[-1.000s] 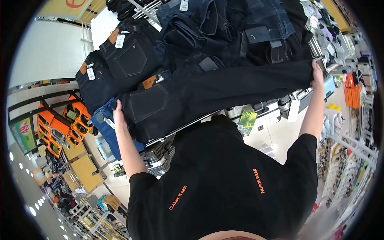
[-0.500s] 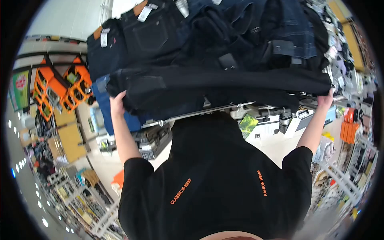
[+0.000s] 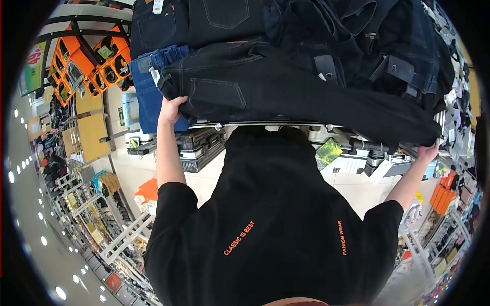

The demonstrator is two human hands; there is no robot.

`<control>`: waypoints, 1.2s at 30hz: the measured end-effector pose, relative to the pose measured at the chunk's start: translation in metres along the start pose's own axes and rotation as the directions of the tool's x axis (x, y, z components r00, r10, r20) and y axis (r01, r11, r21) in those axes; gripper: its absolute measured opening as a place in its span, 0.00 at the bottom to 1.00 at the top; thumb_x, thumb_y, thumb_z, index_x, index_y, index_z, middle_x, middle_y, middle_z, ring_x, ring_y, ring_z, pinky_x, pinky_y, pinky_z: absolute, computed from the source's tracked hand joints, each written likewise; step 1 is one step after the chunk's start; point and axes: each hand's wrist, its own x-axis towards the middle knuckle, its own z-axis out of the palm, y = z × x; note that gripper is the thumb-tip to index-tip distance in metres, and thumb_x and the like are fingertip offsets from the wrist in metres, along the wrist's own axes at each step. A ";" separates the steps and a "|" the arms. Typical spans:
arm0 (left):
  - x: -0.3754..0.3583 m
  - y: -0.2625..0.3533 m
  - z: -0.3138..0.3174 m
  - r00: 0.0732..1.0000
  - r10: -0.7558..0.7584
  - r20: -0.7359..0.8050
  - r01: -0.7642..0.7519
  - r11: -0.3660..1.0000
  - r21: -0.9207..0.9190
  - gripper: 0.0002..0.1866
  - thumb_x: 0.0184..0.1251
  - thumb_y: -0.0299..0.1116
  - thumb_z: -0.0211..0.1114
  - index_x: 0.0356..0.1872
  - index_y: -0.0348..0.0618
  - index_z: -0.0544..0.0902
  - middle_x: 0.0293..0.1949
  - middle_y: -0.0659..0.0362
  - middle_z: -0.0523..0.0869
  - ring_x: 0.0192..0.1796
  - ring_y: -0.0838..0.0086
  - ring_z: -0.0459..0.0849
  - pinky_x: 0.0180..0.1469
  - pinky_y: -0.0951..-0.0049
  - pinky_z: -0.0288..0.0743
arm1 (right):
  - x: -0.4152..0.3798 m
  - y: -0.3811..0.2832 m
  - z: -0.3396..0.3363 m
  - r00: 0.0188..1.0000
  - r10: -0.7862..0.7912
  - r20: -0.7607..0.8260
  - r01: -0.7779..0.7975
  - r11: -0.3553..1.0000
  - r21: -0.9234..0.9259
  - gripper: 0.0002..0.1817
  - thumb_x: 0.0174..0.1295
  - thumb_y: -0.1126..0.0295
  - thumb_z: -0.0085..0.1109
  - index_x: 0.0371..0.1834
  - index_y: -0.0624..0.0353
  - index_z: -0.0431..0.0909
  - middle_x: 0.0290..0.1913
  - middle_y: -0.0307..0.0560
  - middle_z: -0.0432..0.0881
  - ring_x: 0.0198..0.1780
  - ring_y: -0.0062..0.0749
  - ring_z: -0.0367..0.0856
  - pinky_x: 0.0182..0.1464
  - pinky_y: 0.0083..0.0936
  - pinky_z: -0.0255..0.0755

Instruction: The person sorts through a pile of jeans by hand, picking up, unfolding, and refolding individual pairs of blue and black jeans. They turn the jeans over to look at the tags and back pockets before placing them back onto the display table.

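A pair of black jeans [image 3: 286, 89] lies stretched sideways along the front of the display. My left hand [image 3: 172, 108] grips the waist end, beside a back pocket with pale stitching. Far to the right, my right hand [image 3: 429, 150] is closed on the leg end, which hangs lower than the waist. Under the waist end, folded blue jeans [image 3: 148, 99] hang over the display's front edge. Behind lie more dark jeans [image 3: 219, 18], some folded flat. Others are a loose heap [image 3: 352, 30] with dark tags.
A metal rail [image 3: 270, 123] runs along the display's front edge. Below it stand grey cases [image 3: 196, 148] and a green leaflet [image 3: 328, 154]. Orange racks [image 3: 92, 61] stand at the left, with white shelving [image 3: 125, 237] below. Hanging clothes [image 3: 459, 92] line the far right.
The black jeans have turned so the back pocket shows flat and the leg end sits lower. Both hands have shifted right in view, the right one downward. The camera view has tilted down.
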 end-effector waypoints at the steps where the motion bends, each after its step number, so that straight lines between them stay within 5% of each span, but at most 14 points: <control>1: 0.003 0.000 -0.001 1.000 0.003 0.010 -0.003 1.000 0.002 0.30 0.53 0.13 0.63 0.61 0.36 0.75 0.54 0.51 0.84 0.55 0.60 0.84 0.56 0.61 0.81 | -0.009 -0.005 0.007 0.999 0.005 0.036 -0.006 1.000 0.013 0.25 0.74 0.56 0.51 0.69 0.57 0.71 0.70 0.49 0.72 0.71 0.46 0.70 0.72 0.52 0.62; 5: 0.003 -0.006 -0.002 0.998 0.041 0.056 -0.039 0.999 -0.028 0.31 0.50 0.14 0.61 0.61 0.36 0.74 0.53 0.51 0.84 0.55 0.61 0.84 0.57 0.62 0.80 | -0.025 -0.009 0.015 0.998 -0.029 0.062 0.035 0.995 -0.098 0.29 0.68 0.56 0.63 0.68 0.59 0.72 0.66 0.46 0.77 0.64 0.42 0.77 0.67 0.41 0.70; 8: 0.001 -0.004 0.007 0.996 0.081 0.047 -0.076 0.992 -0.105 0.31 0.52 0.15 0.62 0.63 0.36 0.73 0.54 0.52 0.84 0.56 0.62 0.84 0.58 0.64 0.78 | -0.050 -0.002 0.037 0.967 -0.254 0.031 0.246 0.888 -0.388 0.26 0.67 0.64 0.65 0.65 0.64 0.73 0.60 0.49 0.80 0.59 0.38 0.80 0.60 0.33 0.77; 14: -0.008 -0.010 0.015 0.985 0.108 0.132 -0.058 0.939 -0.338 0.25 0.59 0.18 0.62 0.61 0.36 0.76 0.54 0.53 0.83 0.56 0.64 0.83 0.59 0.66 0.77 | -0.094 -0.013 0.120 0.880 -0.464 0.102 0.462 0.785 -0.414 0.20 0.70 0.66 0.62 0.60 0.67 0.75 0.53 0.49 0.82 0.50 0.33 0.83 0.52 0.28 0.79; 22: -0.024 -0.008 0.002 0.900 0.032 0.435 0.290 0.700 -0.652 0.23 0.79 0.44 0.52 0.64 0.37 0.75 0.63 0.53 0.79 0.65 0.63 0.78 0.69 0.61 0.71 | -0.319 0.021 0.360 0.559 -0.668 0.491 0.786 0.615 -0.058 0.14 0.67 0.77 0.60 0.56 0.65 0.80 0.49 0.41 0.84 0.49 0.22 0.79 0.56 0.19 0.72; 24: -0.039 -0.005 -0.001 0.869 0.002 0.494 0.374 0.652 -0.660 0.24 0.79 0.45 0.53 0.64 0.37 0.75 0.63 0.52 0.80 0.64 0.62 0.79 0.69 0.59 0.71 | -0.356 0.057 0.392 0.360 -0.681 0.638 0.925 0.349 -0.150 0.09 0.65 0.79 0.61 0.48 0.65 0.81 0.53 0.45 0.82 0.53 0.23 0.77 0.57 0.20 0.70; 25: -0.035 -0.019 -0.006 0.888 -0.058 0.457 0.373 0.673 -0.639 0.21 0.78 0.42 0.55 0.62 0.38 0.77 0.60 0.53 0.82 0.61 0.63 0.82 0.66 0.61 0.74 | -0.373 0.081 0.407 0.215 -0.631 0.745 0.974 0.199 -0.112 0.05 0.63 0.80 0.63 0.40 0.65 0.78 0.54 0.46 0.81 0.54 0.26 0.77 0.57 0.22 0.70; 27: -0.055 -0.008 -0.001 0.910 -0.046 0.412 0.288 0.785 -0.548 0.16 0.71 0.29 0.61 0.57 0.39 0.78 0.53 0.55 0.85 0.54 0.66 0.85 0.59 0.64 0.80 | -0.393 0.136 0.428 0.129 -0.446 0.886 0.986 0.153 -0.067 0.05 0.60 0.82 0.62 0.36 0.64 0.76 0.52 0.46 0.83 0.54 0.27 0.78 0.58 0.24 0.70; 28: -0.061 -0.010 0.002 0.901 -0.011 0.433 0.285 0.769 -0.572 0.16 0.70 0.27 0.61 0.58 0.38 0.77 0.52 0.55 0.85 0.53 0.65 0.85 0.59 0.63 0.80 | -0.405 0.163 0.435 0.204 -0.256 0.945 0.958 0.251 -0.139 0.07 0.58 0.80 0.64 0.37 0.63 0.77 0.51 0.46 0.84 0.53 0.30 0.80 0.57 0.26 0.71; 29: -0.060 -0.020 0.004 0.884 0.013 0.468 0.324 0.706 -0.630 0.18 0.70 0.26 0.60 0.59 0.37 0.77 0.54 0.53 0.85 0.55 0.62 0.85 0.61 0.61 0.79 | -0.413 0.188 0.442 0.142 -0.092 0.986 0.974 0.192 -0.123 0.10 0.59 0.73 0.67 0.42 0.62 0.79 0.50 0.49 0.84 0.50 0.34 0.83 0.55 0.28 0.74; 30: -0.068 -0.019 0.007 0.867 0.018 0.499 0.357 0.675 -0.645 0.18 0.72 0.30 0.57 0.61 0.36 0.76 0.57 0.51 0.83 0.59 0.60 0.83 0.65 0.58 0.76 | -0.443 0.203 0.447 0.296 0.161 0.942 0.940 0.126 -0.317 0.17 0.59 0.67 0.68 0.49 0.64 0.80 0.50 0.54 0.85 0.50 0.41 0.85 0.55 0.31 0.75; 33: -0.085 -0.031 0.014 0.726 0.053 0.685 0.591 0.462 -0.661 0.28 0.78 0.42 0.50 0.70 0.33 0.66 0.69 0.48 0.73 0.72 0.57 0.70 0.76 0.57 0.58 | -0.492 0.263 0.426 0.308 0.134 0.942 0.951 -0.042 -0.305 0.26 0.60 0.61 0.68 0.57 0.67 0.78 0.56 0.60 0.82 0.59 0.50 0.80 0.61 0.37 0.72; 35: -0.097 -0.035 0.021 0.619 0.205 0.758 0.650 0.408 -0.641 0.28 0.80 0.47 0.44 0.72 0.39 0.67 0.70 0.55 0.72 0.73 0.60 0.68 0.78 0.59 0.55 | -0.550 0.265 0.416 0.389 0.326 0.862 0.844 0.250 -0.476 0.38 0.56 0.57 0.71 0.67 0.65 0.69 0.67 0.63 0.70 0.67 0.55 0.71 0.67 0.42 0.67; 36: -0.104 -0.038 0.025 0.615 0.146 0.775 0.661 0.441 -0.608 0.29 0.80 0.48 0.44 0.71 0.38 0.67 0.71 0.56 0.72 0.74 0.61 0.67 0.78 0.60 0.53 | -0.568 0.272 0.402 0.363 0.345 0.866 0.855 0.245 -0.456 0.46 0.53 0.57 0.74 0.72 0.64 0.62 0.70 0.65 0.63 0.70 0.58 0.66 0.69 0.45 0.65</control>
